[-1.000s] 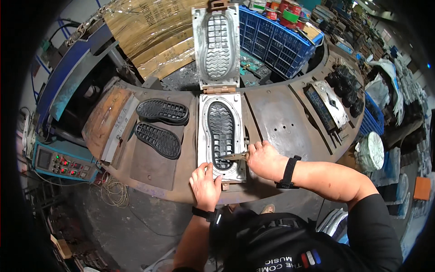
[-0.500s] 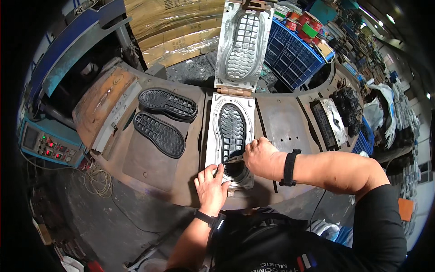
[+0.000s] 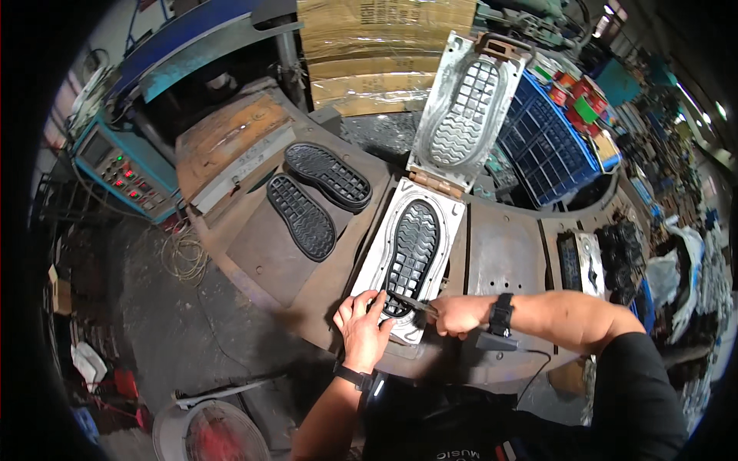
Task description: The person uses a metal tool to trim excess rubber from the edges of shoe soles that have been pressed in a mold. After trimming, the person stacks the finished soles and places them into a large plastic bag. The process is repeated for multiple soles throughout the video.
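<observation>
The left hand (image 3: pixel 363 329) lies flat, fingers spread, its tips pressing the heel end of the black sole (image 3: pixel 410 257) that sits in the open metal mould (image 3: pixel 382 265) near the picture's centre. At three o'clock of it, the right hand (image 3: pixel 460 316) is closed around a thin metal tool (image 3: pixel 411 303), whose tip points to nine o'clock and meets the sole's heel edge just beside the left fingertips. Both wrists wear black bands; the right forearm comes in from four o'clock, the left from six.

The mould's hinged lid (image 3: pixel 467 115) stands open at twelve o'clock, its tread pattern showing. Behind it, a flat brown cardboard sheet (image 3: pixel 384 46) leans at the top edge. At two o'clock stands a blue plastic crate (image 3: pixel 547 150), with small red and green boxes (image 3: pixel 580 107) beyond it. Two loose black soles (image 3: pixel 317 196) lie at ten o'clock on the rusty work table (image 3: pixel 492 250). A teal control box (image 3: pixel 123 173) with red buttons sits at nine o'clock.
</observation>
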